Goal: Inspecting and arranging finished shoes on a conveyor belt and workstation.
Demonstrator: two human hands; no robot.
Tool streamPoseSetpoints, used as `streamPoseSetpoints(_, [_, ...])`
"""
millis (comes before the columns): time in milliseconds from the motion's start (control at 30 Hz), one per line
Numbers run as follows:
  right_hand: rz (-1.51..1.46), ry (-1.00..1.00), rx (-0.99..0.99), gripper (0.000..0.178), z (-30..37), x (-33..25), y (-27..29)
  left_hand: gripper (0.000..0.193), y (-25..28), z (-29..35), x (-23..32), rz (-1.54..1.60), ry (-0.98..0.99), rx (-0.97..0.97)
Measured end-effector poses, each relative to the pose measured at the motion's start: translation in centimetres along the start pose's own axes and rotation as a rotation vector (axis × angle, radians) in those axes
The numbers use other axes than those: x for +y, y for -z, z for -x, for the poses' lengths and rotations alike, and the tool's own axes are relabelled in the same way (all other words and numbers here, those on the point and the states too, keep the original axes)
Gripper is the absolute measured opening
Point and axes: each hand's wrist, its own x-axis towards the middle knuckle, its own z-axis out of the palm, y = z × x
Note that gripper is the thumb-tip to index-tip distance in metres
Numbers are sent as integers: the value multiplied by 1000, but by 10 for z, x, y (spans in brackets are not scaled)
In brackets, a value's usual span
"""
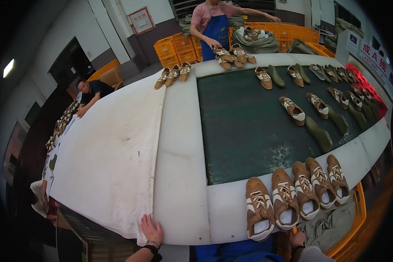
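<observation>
My left hand (150, 229) lies flat on the near edge of the white table, fingers stretched out, holding nothing. Below the near ledge, my right hand (297, 239) is closed. A small orange piece (294, 229) sticks up from its fingers, too little of it showing to name. Right above this hand stands a row of brown and white sneakers: the leftmost sneaker (258, 205), a second sneaker (284, 196) and several more to the right. They sit on the white ledge with toes pointing away from me. The shoe row partly covers the right hand's surroundings.
A dark green conveyor belt (240, 131) carries sneakers and green shoe lasts (318, 133). Across it, a person in a blue apron (215, 30) touches grouped sneakers (223, 54). Another person (91, 94) leans at the left. An orange crate (359, 203) stands at my right.
</observation>
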Motion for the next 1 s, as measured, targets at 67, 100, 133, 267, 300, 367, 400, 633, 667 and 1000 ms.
streamPoseSetpoints(67, [1, -1, -3, 31, 1, -3, 3, 56, 0, 0, -1, 1, -5, 0])
streamPoseSetpoints(100, [-13, 2, 0, 31, 2, -4, 4, 56, 0, 0, -1, 4, -11, 6])
streamPoseSetpoints(133, [-1, -6, -7, 32, 2, -4, 4, 57, -1, 0, -2, 7, -17, 11])
streamPoseSetpoints(267, [3, -18, -6, 33, 1, -4, 4, 57, -2, 1, -3, 1, -34, 25])
streamPoseSetpoints(300, [-9, -7, 8, 33, 1, -4, 3, 57, -2, 1, -4, 1, -43, 28])
streamPoseSetpoints(367, [19, -9, -10, 32, 2, -4, 3, 57, -2, 2, -6, -4, -46, 29])
streamPoseSetpoints(400, [20, -15, -17, 32, 1, -4, 3, 57, -3, 2, -8, -8, -42, 26])
streamPoseSetpoints(633, [-20, -26, -18, 31, 3, -5, 5, 58, -6, -3, -6, -46, -28, 4])
streamPoseSetpoints(667, [-9, -46, -25, 32, 3, -5, 6, 57, -1, -8, -1, -74, -51, -31])
streamPoseSetpoints(1000, [8, -38, -31, 30, 3, -7, 5, 31, 123, -107, 161, -476, -923, 45])
